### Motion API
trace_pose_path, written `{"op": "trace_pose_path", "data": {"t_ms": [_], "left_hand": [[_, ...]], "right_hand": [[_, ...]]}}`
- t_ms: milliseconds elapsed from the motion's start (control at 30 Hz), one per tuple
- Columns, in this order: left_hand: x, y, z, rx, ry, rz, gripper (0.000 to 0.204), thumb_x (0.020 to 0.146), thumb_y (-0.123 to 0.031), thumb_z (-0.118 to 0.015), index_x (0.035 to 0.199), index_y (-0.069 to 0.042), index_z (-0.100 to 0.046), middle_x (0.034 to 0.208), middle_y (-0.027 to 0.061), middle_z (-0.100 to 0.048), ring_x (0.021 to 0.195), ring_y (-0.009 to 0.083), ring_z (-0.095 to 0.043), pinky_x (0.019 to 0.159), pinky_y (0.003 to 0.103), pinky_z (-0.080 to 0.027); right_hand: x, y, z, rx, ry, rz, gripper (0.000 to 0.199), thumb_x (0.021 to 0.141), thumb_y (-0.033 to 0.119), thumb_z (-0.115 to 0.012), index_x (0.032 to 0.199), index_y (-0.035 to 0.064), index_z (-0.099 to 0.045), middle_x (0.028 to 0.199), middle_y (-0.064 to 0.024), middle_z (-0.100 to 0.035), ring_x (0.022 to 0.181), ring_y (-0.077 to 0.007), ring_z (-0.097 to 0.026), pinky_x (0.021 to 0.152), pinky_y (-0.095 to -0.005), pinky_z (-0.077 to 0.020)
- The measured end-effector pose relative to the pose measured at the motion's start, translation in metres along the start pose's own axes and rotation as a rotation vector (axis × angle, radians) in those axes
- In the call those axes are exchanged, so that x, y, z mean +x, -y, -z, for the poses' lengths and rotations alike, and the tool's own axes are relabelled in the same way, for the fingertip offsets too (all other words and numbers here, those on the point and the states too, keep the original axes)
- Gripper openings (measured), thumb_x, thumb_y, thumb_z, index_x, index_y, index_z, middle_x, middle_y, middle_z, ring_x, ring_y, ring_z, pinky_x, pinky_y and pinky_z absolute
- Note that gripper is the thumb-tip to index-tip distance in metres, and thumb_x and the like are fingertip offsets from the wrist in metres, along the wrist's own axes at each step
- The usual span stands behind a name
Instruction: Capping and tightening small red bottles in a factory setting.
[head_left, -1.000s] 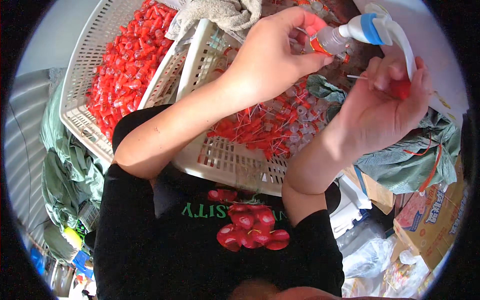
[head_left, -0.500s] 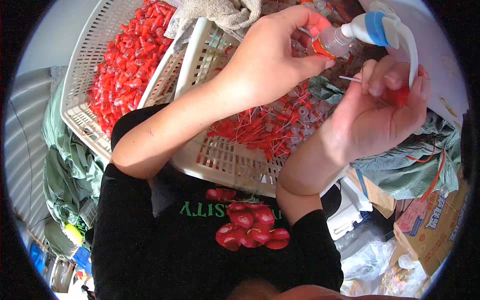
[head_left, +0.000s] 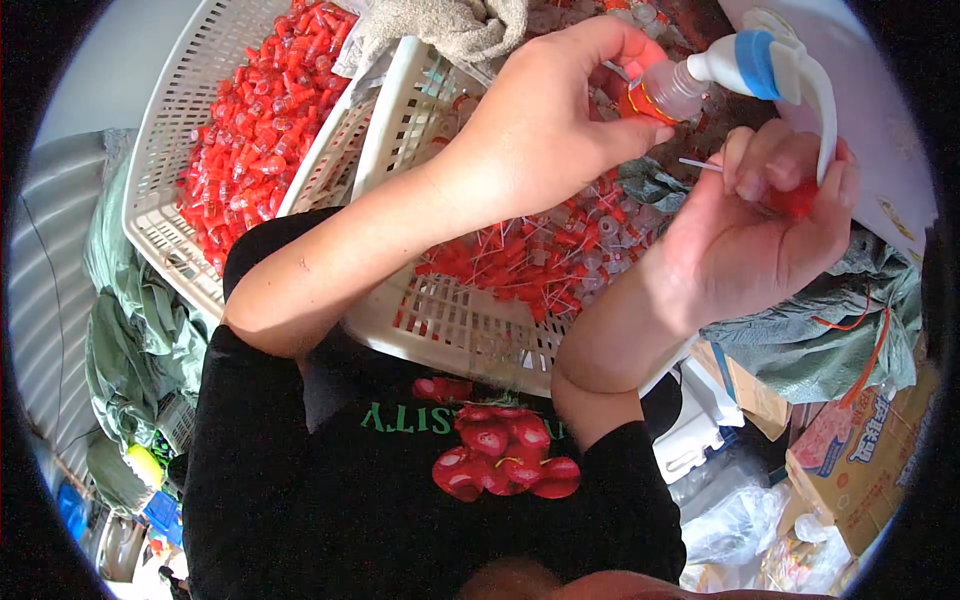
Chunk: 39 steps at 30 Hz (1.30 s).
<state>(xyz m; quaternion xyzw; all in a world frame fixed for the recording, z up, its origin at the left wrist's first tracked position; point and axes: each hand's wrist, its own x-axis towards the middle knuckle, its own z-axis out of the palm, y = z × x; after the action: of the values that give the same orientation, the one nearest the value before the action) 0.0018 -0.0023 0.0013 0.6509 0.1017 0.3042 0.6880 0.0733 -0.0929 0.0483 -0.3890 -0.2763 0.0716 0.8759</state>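
My left hand (head_left: 560,110) grips a small clear plastic bottle (head_left: 668,92) with a red lower part. Its threaded neck meets the white nozzle of a white and blue pump dispenser (head_left: 752,64). My right hand (head_left: 765,210) is closed below the dispenser, its fingers at the long curved white lever (head_left: 826,110). Tucked in that same hand is a red cap (head_left: 795,200), partly hidden by fingers, with a thin white stick (head_left: 698,163) poking out to the left. Below both hands, a white basket (head_left: 450,345) holds red caps with sticks and small clear bottles.
Left of it stands another white basket (head_left: 140,190) full of small red-and-clear pieces. A grey-beige cloth (head_left: 430,35) hangs over the baskets' far edge. Green sacking (head_left: 800,340), a cardboard box (head_left: 850,470) and clear plastic bags (head_left: 735,520) sit at the right.
The lower part of the bottle looks redder than before. Both hands keep nearly the same places, with the bottle still at the nozzle.
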Motion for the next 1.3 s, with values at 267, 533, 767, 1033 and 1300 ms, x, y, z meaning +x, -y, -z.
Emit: {"op": "trace_pose_path", "data": {"t_ms": [267,533,767,1033,1300], "left_hand": [[0.002,-0.002,-0.001,0.009,-0.001,-0.007,0.027,0.066,-0.007,-0.068,0.089,-0.001,-0.055,0.074,0.0079,-0.060,0.065,0.0123,-0.057,0.058,0.025,-0.045],[0.001,-0.003,0.002,-0.005,0.001,0.020,0.026,0.066,-0.007,-0.068,0.089,-0.001,-0.056,0.074,0.0077,-0.060,0.066,0.0121,-0.057,0.059,0.025,-0.045],[-0.002,-0.013,0.004,0.153,0.127,0.068,0.036,0.071,0.002,-0.064,0.104,0.000,-0.049,0.093,0.0050,-0.057,0.089,0.0092,-0.053,0.077,0.024,-0.045],[-0.125,-0.055,-0.032,-0.680,0.421,0.442,0.035,0.081,-0.011,-0.050,0.113,-0.001,-0.040,0.098,0.0115,-0.052,0.082,0.0157,-0.051,0.072,0.026,-0.041],[-0.212,-0.075,-0.051,-0.717,0.377,0.314,0.031,0.085,-0.012,-0.049,0.113,-0.001,-0.040,0.086,0.0032,-0.050,0.069,0.0095,-0.046,0.063,0.023,-0.040]], "right_hand": [[0.002,0.000,-0.001,-0.076,-0.011,0.016,0.018,0.084,0.017,-0.047,0.074,0.0019,-0.047,0.058,-0.0020,-0.035,0.048,-0.0102,-0.028,0.042,-0.0217,-0.0241],[0.003,0.001,0.000,-0.068,0.072,0.004,0.019,0.084,0.018,-0.046,0.076,0.0008,-0.049,0.059,-0.0032,-0.040,0.047,-0.0106,-0.030,0.043,-0.0214,-0.0251],[-0.015,0.014,-0.005,0.024,-0.078,-0.013,0.019,0.085,0.015,-0.046,0.090,-0.0026,-0.049,0.062,-0.0073,-0.049,0.047,-0.0110,-0.035,0.045,-0.0217,-0.0297],[-0.063,0.118,-0.012,0.213,-0.031,-0.065,0.020,0.089,0.014,-0.039,0.095,-0.0024,-0.048,0.071,-0.0093,-0.052,0.059,-0.0165,-0.043,0.054,-0.0267,-0.0351],[-0.140,0.087,-0.018,1.103,0.256,0.030,0.014,0.087,0.009,-0.042,0.097,-0.0002,-0.047,0.074,-0.0091,-0.055,0.061,-0.0099,-0.047,0.060,-0.0208,-0.0389]]}}
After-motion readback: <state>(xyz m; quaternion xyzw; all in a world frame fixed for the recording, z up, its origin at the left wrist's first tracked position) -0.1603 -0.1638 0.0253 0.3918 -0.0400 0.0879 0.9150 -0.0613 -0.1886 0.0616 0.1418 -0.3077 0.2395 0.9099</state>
